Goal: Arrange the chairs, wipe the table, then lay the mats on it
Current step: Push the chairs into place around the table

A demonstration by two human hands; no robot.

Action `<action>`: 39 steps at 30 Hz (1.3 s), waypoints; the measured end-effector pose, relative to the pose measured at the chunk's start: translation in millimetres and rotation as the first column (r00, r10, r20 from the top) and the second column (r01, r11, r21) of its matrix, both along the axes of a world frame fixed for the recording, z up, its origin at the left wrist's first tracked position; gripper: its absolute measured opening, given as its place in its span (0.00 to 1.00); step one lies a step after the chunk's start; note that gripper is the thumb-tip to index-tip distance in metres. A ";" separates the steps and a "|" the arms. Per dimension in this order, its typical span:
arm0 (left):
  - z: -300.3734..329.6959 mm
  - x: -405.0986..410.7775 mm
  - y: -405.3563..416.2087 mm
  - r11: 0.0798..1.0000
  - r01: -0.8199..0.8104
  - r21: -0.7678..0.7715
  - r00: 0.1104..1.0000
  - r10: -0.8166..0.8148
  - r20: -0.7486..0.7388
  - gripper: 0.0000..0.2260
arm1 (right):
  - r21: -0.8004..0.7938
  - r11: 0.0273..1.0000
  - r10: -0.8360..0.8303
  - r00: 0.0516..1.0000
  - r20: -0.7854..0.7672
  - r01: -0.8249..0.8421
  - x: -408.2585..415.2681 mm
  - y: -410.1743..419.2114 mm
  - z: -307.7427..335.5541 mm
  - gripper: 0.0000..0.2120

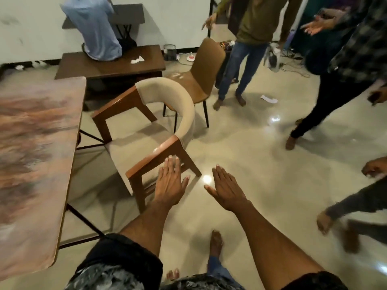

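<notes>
**Crowded room, armchair beside the desk**

A glossy pale floor (pixel 261 164) fills the head view, with a white wall behind. Along the left edge runs the desk (pixel 31 164), its top a mottled pink and brown print, carried on dark metal legs. Behind it stands a dark wooden side table (pixel 109 65) on which a person in a light blue shirt (pixel 94 32) sits; a crumpled white cloth (pixel 137 59) lies on that table just beside them.

Several people stand around the right side: one in jeans and an olive top (pixel 251 49), one in a checked shirt (pixel 360 49), and arms reaching in from the right edge. A scrap of white paper (pixel 269 99) lies on the floor near their feet. Cables and small devices clutter the floor by the far wall.

The armchair (pixel 146 130), wooden-framed with a cream curved back, stands just beside the desk, its seat facing the desk. Behind it a brown moulded chair (pixel 201 74) on thin black legs stands close by, touching or nearly so.

The left hand (pixel 169 183) is flat, fingers straight, fingertips at the armchair's near armrest. The right hand (pixel 226 189) is spread flat over the floor, holding nothing.
</notes>
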State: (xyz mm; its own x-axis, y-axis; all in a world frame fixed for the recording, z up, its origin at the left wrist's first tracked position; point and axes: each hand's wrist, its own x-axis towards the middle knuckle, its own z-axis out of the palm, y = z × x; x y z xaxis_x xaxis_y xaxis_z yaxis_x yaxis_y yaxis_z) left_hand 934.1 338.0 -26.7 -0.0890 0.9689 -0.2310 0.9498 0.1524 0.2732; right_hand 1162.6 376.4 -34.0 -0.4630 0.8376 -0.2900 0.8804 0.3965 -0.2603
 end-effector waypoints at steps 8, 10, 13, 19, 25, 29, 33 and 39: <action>10.6 10.1 103.0 0.988 -0.153 -0.008 0.988 0.153 0.026 0.40 | -0.015 0.987 0.161 0.987 0.011 -0.161 2.7 142.5 18.0 0.63; 4.7 10.6 117.2 0.983 -0.182 -0.007 0.983 0.182 0.022 0.44 | -0.019 0.984 0.175 0.985 -0.003 -0.175 -0.9 170.0 12.5 0.61; -5.0 5.7 150.0 0.977 -0.212 -0.039 0.977 0.213 0.015 0.50 | -0.061 0.977 0.206 0.978 -0.004 -0.206 -8.8 212.5 2.1 0.62; -20.9 -13.1 249.7 0.959 -0.274 -0.074 0.958 0.279 0.065 0.36 | -0.090 0.967 0.241 0.970 0.008 -0.240 -32.5 302.2 -6.0 0.38; -16.5 -21.6 341.5 0.975 -0.206 -0.081 0.969 0.215 0.124 0.39 | -0.095 0.965 0.252 0.966 0.056 -0.246 -45.9 391.5 14.4 0.54; -17.5 -46.7 384.1 0.942 -0.330 -0.067 0.933 0.336 0.129 0.36 | -0.099 0.947 0.312 0.948 0.059 -0.306 -63.9 440.3 18.4 0.51; -25.1 -71.8 403.0 0.909 -0.409 -0.080 0.904 0.416 0.100 0.36 | -0.082 0.897 0.441 0.894 0.083 -0.435 -99.5 490.0 14.8 0.41; -36.7 -88.8 421.1 0.818 -0.571 -0.063 0.817 0.574 0.051 0.49 | -0.082 0.762 0.648 0.757 0.085 -0.643 -155.2 570.0 5.4 0.41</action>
State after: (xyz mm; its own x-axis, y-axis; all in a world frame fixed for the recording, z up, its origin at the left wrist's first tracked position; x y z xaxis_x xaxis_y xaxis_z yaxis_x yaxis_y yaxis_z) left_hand 845.3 759.1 -63.4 -0.6082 0.7366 -0.2960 0.6676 0.6763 0.3114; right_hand 1007.3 946.4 -28.7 -0.8543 0.3359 -0.3965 0.4425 0.8704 -0.2160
